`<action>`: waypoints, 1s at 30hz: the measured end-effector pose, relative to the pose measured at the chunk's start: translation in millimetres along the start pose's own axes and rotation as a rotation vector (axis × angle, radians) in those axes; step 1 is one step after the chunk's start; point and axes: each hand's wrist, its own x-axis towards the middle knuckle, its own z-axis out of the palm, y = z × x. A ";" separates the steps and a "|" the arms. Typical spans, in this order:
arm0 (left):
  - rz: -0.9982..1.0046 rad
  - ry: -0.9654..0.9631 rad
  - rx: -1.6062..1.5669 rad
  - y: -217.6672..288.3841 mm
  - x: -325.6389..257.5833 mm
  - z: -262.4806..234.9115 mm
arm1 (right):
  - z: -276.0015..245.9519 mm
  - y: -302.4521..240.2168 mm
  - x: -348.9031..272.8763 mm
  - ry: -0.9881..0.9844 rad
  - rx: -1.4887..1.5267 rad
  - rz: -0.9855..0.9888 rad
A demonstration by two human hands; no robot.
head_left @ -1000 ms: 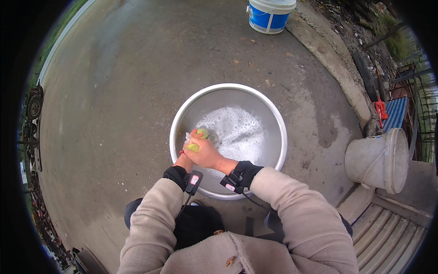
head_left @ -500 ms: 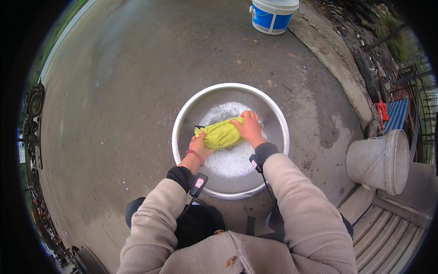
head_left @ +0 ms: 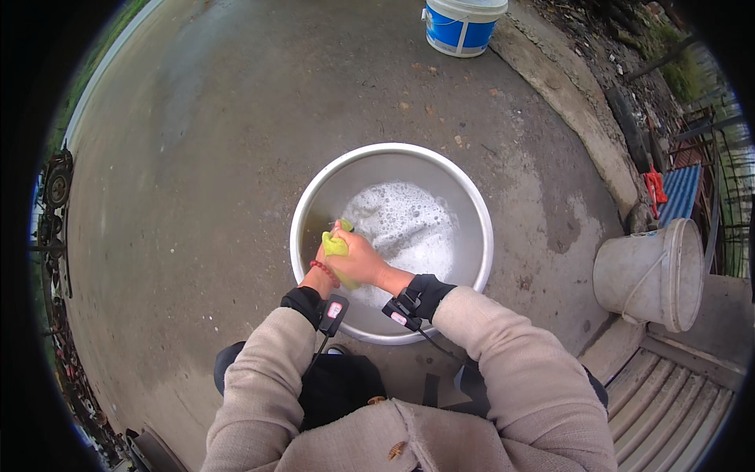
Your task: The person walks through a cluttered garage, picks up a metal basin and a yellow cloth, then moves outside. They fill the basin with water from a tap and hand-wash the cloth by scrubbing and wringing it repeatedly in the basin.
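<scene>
A wide metal basin [head_left: 391,148] holds water topped with white suds [head_left: 417,216]. Over its left side, a wet yellow-green cloth [head_left: 335,245] is bunched between my two hands. My right hand [head_left: 363,261] is closed round the cloth, its back turned up. Pressed close beside it, my left hand [head_left: 321,256], with a red bead bracelet at the wrist, also grips the cloth. Most of the left fingers and much of the cloth are hidden behind the right hand.
Grey concrete ground surrounds the basin. A blue-and-white bucket [head_left: 462,30] stands beyond it. To the right, a dirty white bucket [head_left: 641,275] lies tilted near a slatted bench [head_left: 668,401]. A red object [head_left: 654,190] and blue corrugated sheet [head_left: 681,193] are behind that bucket.
My right hand has moved left to meet my left hand. The cloth, stretched out between them before, is now bunched up at the basin's left side, and more suds show.
</scene>
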 end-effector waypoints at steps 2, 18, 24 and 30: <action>0.058 0.019 0.115 -1.1 6.5 -8.1 | 5.8 -12.8 2.7 -0.042 -0.145 -0.149; 0.124 0.460 0.074 1.1 -24.7 35.2 | -106.4 63.8 -15.7 0.357 -1.293 0.246; -0.044 0.456 0.070 -5.2 -22.2 30.3 | -96.2 94.3 -23.9 -0.427 -1.116 -0.068; 0.014 0.437 0.090 -4.9 -18.8 16.6 | -86.4 96.7 -31.0 -0.442 -1.624 0.665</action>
